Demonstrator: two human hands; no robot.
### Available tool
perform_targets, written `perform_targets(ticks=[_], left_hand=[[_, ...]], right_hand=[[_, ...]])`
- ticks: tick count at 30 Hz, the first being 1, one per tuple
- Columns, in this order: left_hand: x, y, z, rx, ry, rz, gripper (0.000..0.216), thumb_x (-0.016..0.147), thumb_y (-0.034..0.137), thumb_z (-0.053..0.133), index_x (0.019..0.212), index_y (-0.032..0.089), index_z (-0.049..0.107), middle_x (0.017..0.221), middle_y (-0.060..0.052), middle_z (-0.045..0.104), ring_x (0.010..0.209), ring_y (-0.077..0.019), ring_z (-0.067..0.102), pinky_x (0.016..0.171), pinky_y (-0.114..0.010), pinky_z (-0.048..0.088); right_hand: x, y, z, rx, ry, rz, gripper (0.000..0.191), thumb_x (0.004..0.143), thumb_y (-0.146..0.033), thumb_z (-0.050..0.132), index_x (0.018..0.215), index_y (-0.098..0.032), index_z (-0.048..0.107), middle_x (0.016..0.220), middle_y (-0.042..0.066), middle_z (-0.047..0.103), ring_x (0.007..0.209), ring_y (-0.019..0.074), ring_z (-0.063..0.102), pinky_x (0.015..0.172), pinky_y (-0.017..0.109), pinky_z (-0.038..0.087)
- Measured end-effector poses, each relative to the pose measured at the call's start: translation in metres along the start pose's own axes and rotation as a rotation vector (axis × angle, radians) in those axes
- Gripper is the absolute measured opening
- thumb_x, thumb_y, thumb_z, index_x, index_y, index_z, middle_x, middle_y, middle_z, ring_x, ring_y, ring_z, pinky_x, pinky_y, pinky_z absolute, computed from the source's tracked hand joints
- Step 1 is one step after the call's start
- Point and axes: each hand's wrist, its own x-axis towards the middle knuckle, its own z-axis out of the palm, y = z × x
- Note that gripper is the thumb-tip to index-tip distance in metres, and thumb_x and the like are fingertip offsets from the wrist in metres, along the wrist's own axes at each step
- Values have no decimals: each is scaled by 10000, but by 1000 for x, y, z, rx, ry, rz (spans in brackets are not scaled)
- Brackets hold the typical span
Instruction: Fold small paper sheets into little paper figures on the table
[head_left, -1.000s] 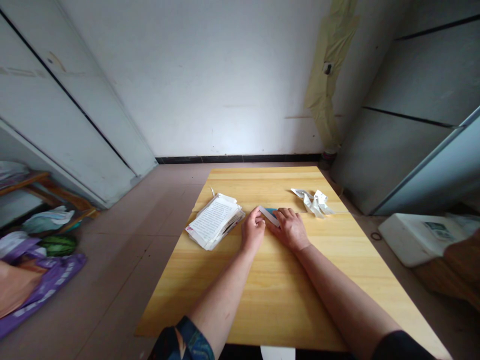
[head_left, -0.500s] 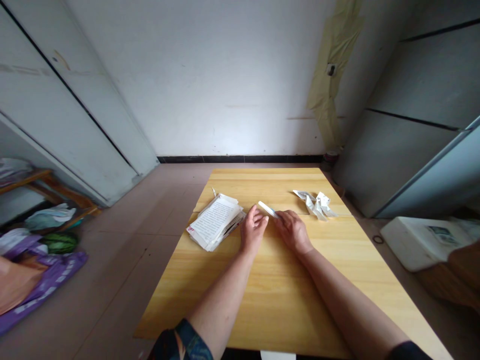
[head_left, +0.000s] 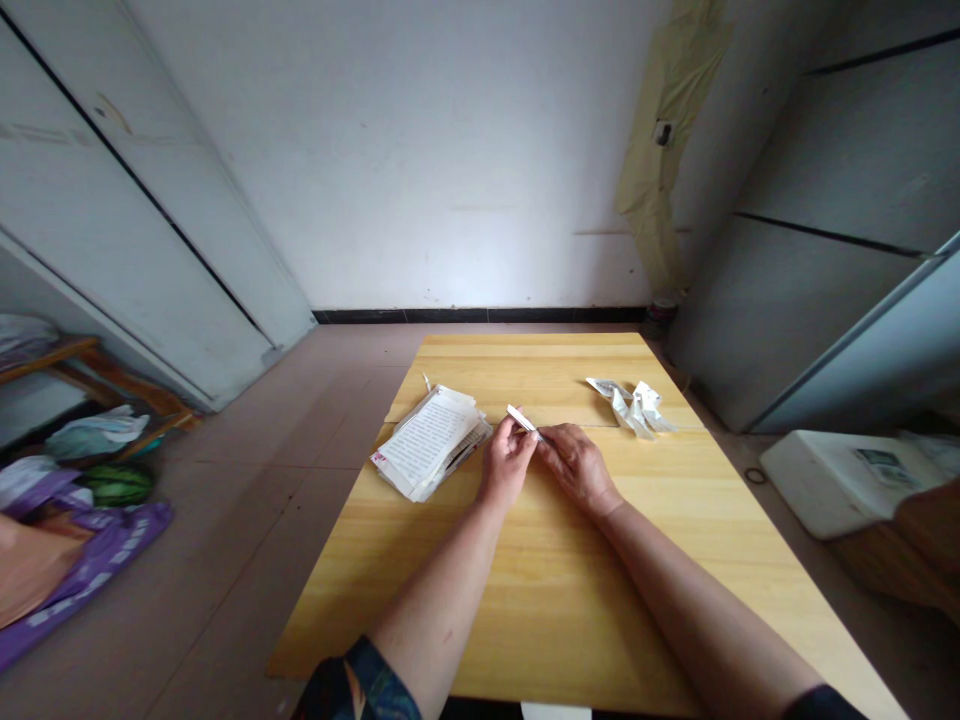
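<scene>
My left hand is nearly closed, its thumb and fingers pinched on a narrow strip of white paper, which slants up and away from me above the counter. My right hand is curled, its fingertips coming in against the lower end of the strip, though I cannot tell whether they are gripping it or only touching it. Both hands are close together near the middle of the counter, towards its far end, with my wrists resting just above the wood and my forearms reaching in from the near edge. Just left of my left hand, a loose stack of printed pages lies near the counter's left edge, its top sheet covered in lines of text. To the right of the strip, and well beyond my right hand, a small heap of crumpled white paper sits near the far right corner. Down on the floor to the left are a purple bag and a striped watermelon, and to the right stands a white foam box.
</scene>
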Motion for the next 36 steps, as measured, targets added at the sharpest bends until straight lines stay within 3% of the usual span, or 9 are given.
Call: perform_targets(ticks=[8,15,27,36], left_hand=[[-2,2,-1,-30,-42,-7,523,753,309,683,1225,138,535,1065,-90,658,976,-184,628,849,-263,496],[-2,3,-1,-16,-51,-7,533,740,294,690,1227,134,544,1014,-84,668,953,-187,635,841,-263,497],[0,-4,-3,42,-52,10,506,754,305,668,1219,144,549,941,-61,671,869,-167,641,770,-247,516],[-2,-1,-4,127,-74,39,475,779,315,644,1215,143,567,877,-52,672,798,-158,639,725,-233,513]], right_hand=[[-2,6,-3,98,74,113,245,859,-398,578,1005,-215,650,911,91,653,862,219,604,780,372,507],[-3,7,-5,354,10,333,261,812,-430,627,936,-205,669,873,62,659,794,188,624,709,320,517],[-3,1,-9,340,-43,292,233,845,-392,584,963,-212,672,906,57,686,845,188,639,758,326,511],[-5,8,-3,614,-18,463,296,744,-424,681,913,-181,665,804,36,673,718,163,619,647,287,508]])
